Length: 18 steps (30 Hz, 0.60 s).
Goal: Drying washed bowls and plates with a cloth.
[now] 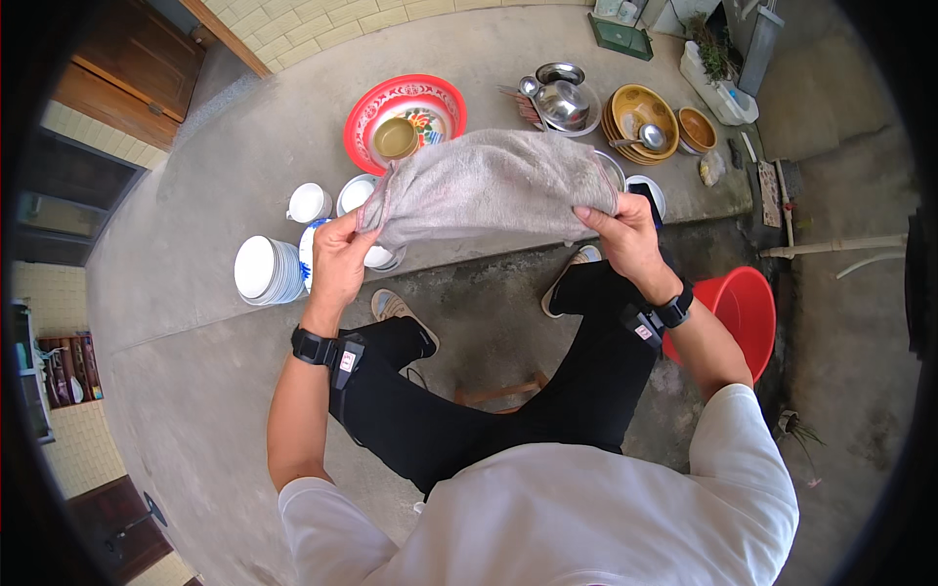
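A greyish cloth point(491, 187) with pink stitched edging is stretched out between my two hands. Its left end is pinched by my left hand point(338, 260), and my right hand point(626, 238) grips the other end between thumb and fingers. Beyond the cloth stands a red-rimmed enamel basin point(359, 121) with a floral pattern, holding a small olive-brown bowl point(394, 139). Near my left hand are a stack of white bowls point(256, 271), a white cup point(309, 202) and a blue-patterned white dish point(305, 249). The cloth partly hides a few dishes behind it.
Stacked yellow-brown bowls point(645, 110) with a ladle point(648, 138), a brown bowl point(696, 130) and metal bowls point(563, 104) sit at the far right. A dark phone point(646, 201) rests on a white plate point(662, 192). A red bucket point(740, 322) stands beside my right forearm. The concrete ledge has a raised edge.
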Each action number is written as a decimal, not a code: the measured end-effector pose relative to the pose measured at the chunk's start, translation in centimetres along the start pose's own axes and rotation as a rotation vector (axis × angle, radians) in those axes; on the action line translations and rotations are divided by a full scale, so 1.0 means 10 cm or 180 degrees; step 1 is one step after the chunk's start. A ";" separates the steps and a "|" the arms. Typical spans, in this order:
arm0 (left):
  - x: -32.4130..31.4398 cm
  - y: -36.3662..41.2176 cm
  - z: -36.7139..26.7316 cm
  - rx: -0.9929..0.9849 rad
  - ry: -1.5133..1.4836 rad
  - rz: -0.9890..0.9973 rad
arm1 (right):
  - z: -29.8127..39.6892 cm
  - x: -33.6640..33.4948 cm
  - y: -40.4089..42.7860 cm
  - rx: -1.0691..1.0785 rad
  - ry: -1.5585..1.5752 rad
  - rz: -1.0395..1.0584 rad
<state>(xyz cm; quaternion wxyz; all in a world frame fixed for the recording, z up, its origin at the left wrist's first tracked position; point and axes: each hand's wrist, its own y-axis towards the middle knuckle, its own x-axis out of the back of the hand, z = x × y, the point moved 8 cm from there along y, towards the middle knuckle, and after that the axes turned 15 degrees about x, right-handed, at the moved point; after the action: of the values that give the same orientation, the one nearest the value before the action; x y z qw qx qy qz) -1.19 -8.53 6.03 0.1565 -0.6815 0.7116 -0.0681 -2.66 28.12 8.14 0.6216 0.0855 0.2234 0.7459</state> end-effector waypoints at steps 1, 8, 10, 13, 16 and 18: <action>0.05 -0.17 -0.31 -0.0862 -0.0122 -0.0212 | 0.37 -0.06 0.04 0.1042 -0.0638 0.0588; 0.04 0.10 -0.51 -0.0595 0.0165 0.0284 | 0.66 -0.04 0.47 0.1219 -0.0944 0.0800; -0.05 0.08 -0.53 -0.0365 -0.0254 0.0197 | 0.72 -0.08 0.52 0.1253 -0.0948 0.0495; -0.08 0.08 -0.56 -0.0121 -0.0255 0.0126 | 0.51 0.06 0.51 0.0251 -0.0628 0.0111; 0.10 0.21 -0.33 -0.0088 0.0182 0.0388 | 0.26 0.16 0.49 -0.0166 -0.0720 0.0179; 0.04 0.20 -0.21 0.0244 -0.0124 0.0311 | 0.08 0.20 0.42 -0.0520 -0.0691 0.0014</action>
<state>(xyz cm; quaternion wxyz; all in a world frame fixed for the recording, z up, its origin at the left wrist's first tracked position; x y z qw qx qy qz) -3.80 -9.01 7.34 0.1995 -0.6407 0.7377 -0.0743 -6.47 29.72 10.38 0.6455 0.1152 0.0931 0.7493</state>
